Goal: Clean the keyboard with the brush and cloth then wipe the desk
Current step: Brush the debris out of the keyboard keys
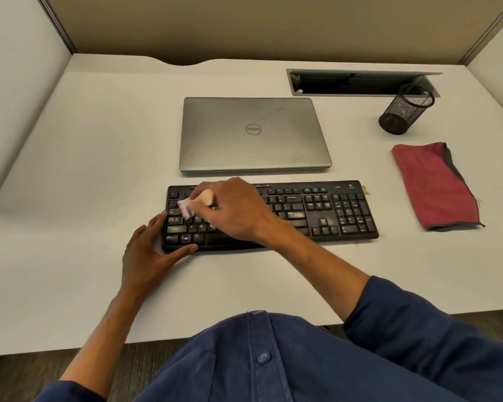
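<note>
The black keyboard (273, 216) lies flat near the front middle of the white desk (70, 169), its long axis running left to right, function-key row toward the back and number pad at the right end. Over its left keys the brush (196, 201) is blurred; its pale wooden handle sits in the fist and its light bristles point left and down onto the keys. The right hand (235, 210) is closed around that handle, forearm crossing the keyboard's front edge. The left hand (145, 250) is open, fingers spread and pressed against the keyboard's left front corner. Just behind the keyboard rests a closed silver laptop (254, 134). Well to the right lies the folded red cloth (434, 184), untouched, with a black mesh pen cup (405, 110) behind it.
</note>
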A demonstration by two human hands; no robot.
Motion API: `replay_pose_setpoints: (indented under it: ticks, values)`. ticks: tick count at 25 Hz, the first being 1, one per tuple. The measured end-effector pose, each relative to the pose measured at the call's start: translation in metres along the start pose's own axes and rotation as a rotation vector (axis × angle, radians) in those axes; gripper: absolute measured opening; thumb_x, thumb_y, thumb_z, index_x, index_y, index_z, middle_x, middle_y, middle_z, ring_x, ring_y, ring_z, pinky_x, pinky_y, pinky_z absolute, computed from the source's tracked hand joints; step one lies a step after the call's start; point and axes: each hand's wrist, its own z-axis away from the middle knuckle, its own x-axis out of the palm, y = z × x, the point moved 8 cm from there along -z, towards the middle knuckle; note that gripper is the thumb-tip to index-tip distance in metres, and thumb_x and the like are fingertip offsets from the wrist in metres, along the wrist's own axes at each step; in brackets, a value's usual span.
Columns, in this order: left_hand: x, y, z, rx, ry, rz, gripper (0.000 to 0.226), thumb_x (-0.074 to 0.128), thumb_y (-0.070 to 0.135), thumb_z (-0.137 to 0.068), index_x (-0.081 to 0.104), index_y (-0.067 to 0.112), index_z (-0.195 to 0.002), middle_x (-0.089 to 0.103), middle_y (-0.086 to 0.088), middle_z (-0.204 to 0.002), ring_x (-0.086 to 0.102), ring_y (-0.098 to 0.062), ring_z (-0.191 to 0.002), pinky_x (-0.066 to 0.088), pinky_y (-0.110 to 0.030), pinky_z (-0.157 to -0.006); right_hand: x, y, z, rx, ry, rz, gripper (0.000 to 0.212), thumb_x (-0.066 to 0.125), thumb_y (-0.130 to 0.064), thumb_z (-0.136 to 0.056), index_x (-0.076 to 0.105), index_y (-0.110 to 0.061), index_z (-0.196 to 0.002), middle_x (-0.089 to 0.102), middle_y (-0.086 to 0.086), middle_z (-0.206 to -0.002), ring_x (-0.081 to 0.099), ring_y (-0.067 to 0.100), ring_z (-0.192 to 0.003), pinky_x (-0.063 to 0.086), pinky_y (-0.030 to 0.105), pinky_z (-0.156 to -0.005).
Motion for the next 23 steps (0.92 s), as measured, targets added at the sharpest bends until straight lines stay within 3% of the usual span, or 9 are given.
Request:
replay_pose_setpoints:
  ticks: [2, 6, 10, 14, 19, 23]
  values:
    - [0.000, 0.000, 0.000, -0.012, -0.001, 0.015, 0.100, 0.079, 0.074, -0.060, 0.050, 0.026, -0.144, 0.063, 0.004, -0.119, 0.056, -0.019, -0.110, 0.044, -0.034, -0.088, 0.016, -0.013, -0.006, -0.013, -0.038, -0.002, 0.025, 0.056, -0.040, -0.096, 0.075, -0.025, -0.093, 0.072, -0.006, -0.074, 0.062, 0.012, -0.068, 0.042, 0.027, -0.067]
    - [0.000, -0.003, -0.002, -0.036, -0.027, 0.025, 0.108, 0.061, 0.081, -0.055, 0.046, 0.029, -0.147, 0.057, 0.013, -0.112, 0.052, -0.012, -0.104, 0.041, -0.031, -0.084, 0.040, -0.016, -0.004, 0.028, -0.120, -0.061, 0.022, 0.057, -0.034, -0.094, 0.075, -0.022, -0.092, 0.075, -0.004, -0.083, 0.066, 0.017, -0.082, 0.049, 0.032, -0.075]
    - [0.001, -0.003, -0.002, -0.026, -0.020, 0.007, 0.110, 0.059, 0.082, -0.055, 0.044, 0.027, -0.149, 0.060, 0.007, -0.116, 0.055, -0.017, -0.111, 0.041, -0.031, -0.086, 0.039, -0.004, 0.004, 0.094, -0.094, -0.162, 0.018, 0.058, -0.031, -0.092, 0.075, -0.024, -0.091, 0.074, -0.007, -0.077, 0.065, 0.014, -0.078, 0.048, 0.030, -0.074]
    - [0.000, -0.001, -0.001, 0.000, -0.012, -0.011, 0.109, 0.058, 0.081, -0.056, 0.045, 0.024, -0.148, 0.063, -0.001, -0.125, 0.056, -0.024, -0.115, 0.044, -0.036, -0.088, 0.033, 0.010, 0.020, 0.111, -0.033, -0.174, 0.016, 0.060, -0.031, -0.091, 0.074, -0.025, -0.087, 0.058, -0.015, -0.057, 0.053, 0.004, -0.056, 0.037, 0.025, -0.063]
    - [0.002, 0.000, -0.001, 0.043, -0.035, -0.045, 0.106, 0.059, 0.081, -0.058, 0.044, 0.026, -0.147, 0.058, 0.007, -0.137, 0.052, -0.020, -0.117, 0.044, -0.035, -0.087, 0.026, 0.020, 0.042, 0.091, 0.059, -0.127, 0.016, 0.061, -0.033, -0.091, 0.073, -0.023, -0.086, 0.064, -0.008, -0.058, 0.053, 0.008, -0.052, 0.030, 0.018, -0.063]
    - [0.002, -0.003, -0.002, 0.026, -0.030, -0.034, 0.103, 0.062, 0.082, -0.057, 0.045, 0.032, -0.146, 0.052, 0.020, -0.138, 0.050, -0.017, -0.121, 0.043, -0.035, -0.095, 0.012, 0.040, 0.067, 0.103, 0.151, -0.023, 0.021, 0.058, -0.036, -0.092, 0.071, -0.024, -0.081, 0.063, -0.010, -0.059, 0.056, 0.008, -0.053, 0.040, 0.024, -0.072]
